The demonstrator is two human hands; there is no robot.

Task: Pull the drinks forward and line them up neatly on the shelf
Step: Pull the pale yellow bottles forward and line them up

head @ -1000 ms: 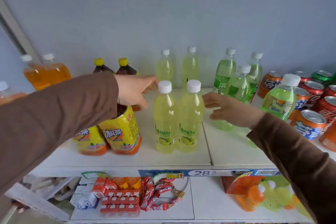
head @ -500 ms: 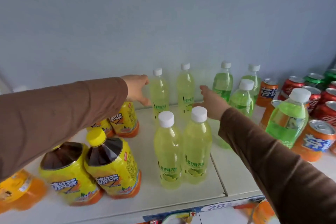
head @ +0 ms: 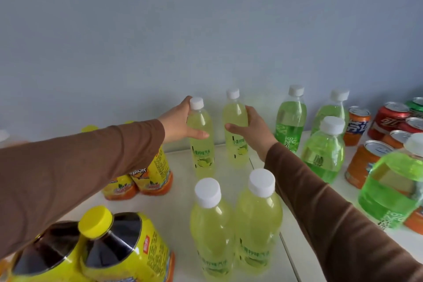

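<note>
Two pale yellow lemon-drink bottles with white caps stand at the back of the white shelf (head: 178, 204). My left hand (head: 180, 121) grips the back left bottle (head: 201, 144) near its shoulder, thumb across the front. My right hand (head: 254, 130) grips the back right bottle (head: 235, 130) from its right side. Two more of the same bottles stand side by side near the front, the left one (head: 211, 233) and the right one (head: 258, 224), untouched.
Large iced-tea bottles with yellow caps stand at the front left (head: 109, 252) and further back under my left sleeve (head: 148, 178). Green drink bottles (head: 325, 153) fill the right, with orange (head: 364, 162) and red cans (head: 389, 119) beyond. A grey-blue wall backs the shelf.
Both hands reached past the front pair to the back of the shelf and closed around the two rear lemon bottles. The view has moved closer and lower.
</note>
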